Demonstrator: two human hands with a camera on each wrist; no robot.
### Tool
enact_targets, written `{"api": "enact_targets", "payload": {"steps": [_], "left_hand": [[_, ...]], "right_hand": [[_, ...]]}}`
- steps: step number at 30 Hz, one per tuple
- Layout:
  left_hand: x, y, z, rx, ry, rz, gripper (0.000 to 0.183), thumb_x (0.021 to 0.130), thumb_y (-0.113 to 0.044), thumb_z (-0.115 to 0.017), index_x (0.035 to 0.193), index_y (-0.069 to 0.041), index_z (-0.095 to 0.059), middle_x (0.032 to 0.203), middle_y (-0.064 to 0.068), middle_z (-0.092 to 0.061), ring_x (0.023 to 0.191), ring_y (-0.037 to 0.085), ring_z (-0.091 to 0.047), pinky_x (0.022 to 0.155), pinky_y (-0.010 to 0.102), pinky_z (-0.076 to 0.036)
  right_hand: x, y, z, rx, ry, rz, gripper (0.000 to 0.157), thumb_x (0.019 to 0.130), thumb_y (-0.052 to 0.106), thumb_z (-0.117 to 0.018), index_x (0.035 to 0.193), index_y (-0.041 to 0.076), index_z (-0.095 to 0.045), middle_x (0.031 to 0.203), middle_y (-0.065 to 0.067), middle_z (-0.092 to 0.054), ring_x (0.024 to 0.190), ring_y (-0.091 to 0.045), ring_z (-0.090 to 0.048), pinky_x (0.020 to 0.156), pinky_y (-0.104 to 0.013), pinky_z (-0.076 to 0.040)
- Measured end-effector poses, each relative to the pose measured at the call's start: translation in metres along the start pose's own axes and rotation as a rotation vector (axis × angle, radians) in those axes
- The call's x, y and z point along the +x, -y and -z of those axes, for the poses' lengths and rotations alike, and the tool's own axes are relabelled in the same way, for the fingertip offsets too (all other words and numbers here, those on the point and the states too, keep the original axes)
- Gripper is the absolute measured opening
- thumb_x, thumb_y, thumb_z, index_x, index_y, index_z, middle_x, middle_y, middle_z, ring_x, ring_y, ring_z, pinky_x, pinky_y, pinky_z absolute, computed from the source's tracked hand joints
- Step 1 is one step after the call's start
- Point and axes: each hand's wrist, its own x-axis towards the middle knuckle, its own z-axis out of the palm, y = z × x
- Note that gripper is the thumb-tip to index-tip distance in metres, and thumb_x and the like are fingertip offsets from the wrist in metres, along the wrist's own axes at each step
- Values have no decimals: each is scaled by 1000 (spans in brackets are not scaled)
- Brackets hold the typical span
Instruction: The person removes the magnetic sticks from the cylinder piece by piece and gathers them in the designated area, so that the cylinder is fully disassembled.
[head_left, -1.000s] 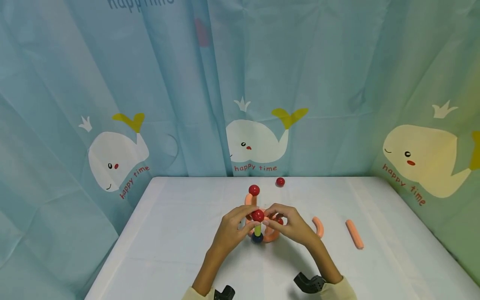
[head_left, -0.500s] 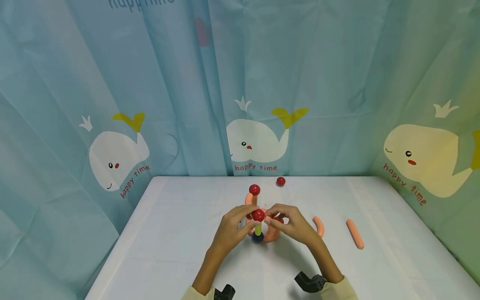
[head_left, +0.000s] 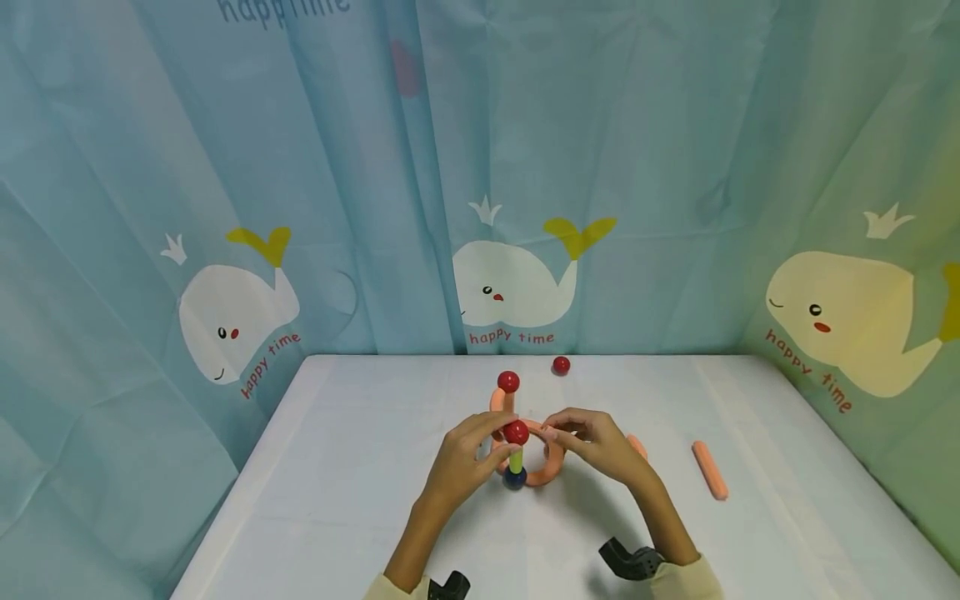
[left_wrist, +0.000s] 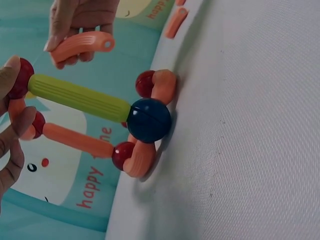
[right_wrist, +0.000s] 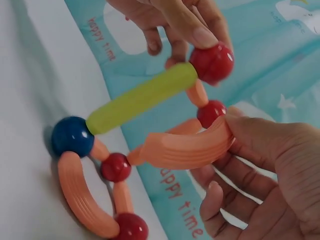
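Observation:
Between the thumb and fingers of my left hand [head_left: 459,457] is a red ball [head_left: 516,432] at the top of a green rod [right_wrist: 142,99]. That rod stands on a dark blue ball [left_wrist: 149,120] at the table. Curved and straight orange rods join the blue ball to other red balls [right_wrist: 116,167], forming a frame with a ring low down. Just right of the held ball, my right hand [head_left: 600,446] pinches a loose curved orange rod [right_wrist: 185,150] by one end. In the left wrist view this rod's free end shows a small pale disc, apart from the frame.
A single red ball [head_left: 561,366] lies near the table's back edge. To the right lie a straight orange rod [head_left: 709,470] and a curved orange piece [head_left: 637,447], partly covered by the right wrist. A blue whale-print curtain [head_left: 660,167] hangs behind the white table [head_left: 337,500].
My right hand has drawn a little to the right, away from the red ball. The left hand keeps its hold on that ball, and the frame stays in place.

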Motion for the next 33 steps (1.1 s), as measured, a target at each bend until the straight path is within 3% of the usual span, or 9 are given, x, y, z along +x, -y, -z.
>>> {"api": "enact_targets", "payload": {"steps": [6, 12, 16, 21, 25, 33], "left_hand": [[-1, -1, -1, 1, -8, -6, 36, 87, -25, -74, 119, -11, -68, 116, 3, -71, 93, 14, -66, 83, 23, -55], [-1, -2, -3, -2, -15, 3, 36, 86, -23, -75, 119, -11, -68, 117, 2, -71, 94, 13, -67, 84, 24, -55], [-1, -3, -3, -1, -14, 14, 36, 87, -24, -75, 119, -11, -68, 117, 2, -70, 94, 13, -67, 83, 23, -55], [-1, -3, -2, 6, -11, 15, 35, 87, -25, -74, 120, -11, -68, 118, 2, -70, 95, 12, -67, 83, 23, -55], [-1, -3, -1, 5, -7, 17, 35, 88, -25, -73, 119, -10, -68, 117, 2, -70, 94, 12, -66, 83, 23, -55], [-1, -4, -1, -13, 5, 27, 37, 88, -24, -74, 121, -10, -67, 117, 3, -70, 91, 13, -65, 82, 24, -55]], "right_hand": [[-9, -9, 19, -12, -31, -166, 22, 98, 22, -60, 109, 6, -70, 104, -15, -71, 85, -4, -63, 67, -29, -52], [-22, -22, 44, -37, -135, -300, 31, 98, 28, -59, 111, 1, -68, 101, -16, -69, 77, -7, -58, 66, -31, -51], [-30, -29, 59, -103, -202, -390, 35, 98, 28, -60, 112, -2, -69, 103, -16, -71, 84, -6, -60, 72, -28, -50], [-40, -33, 70, -247, -229, -464, 32, 98, 22, -59, 109, -6, -69, 104, -20, -71, 99, -27, -64, 80, -37, -50], [-45, -36, 74, -311, -229, -525, 34, 99, 19, -57, 111, -11, -67, 111, -28, -67, 109, -45, -59, 85, -50, -49], [-53, -57, 76, -353, -233, -587, 32, 97, 17, -56, 110, -10, -67, 113, -30, -66, 108, -47, -58, 83, -53, -49]]}}
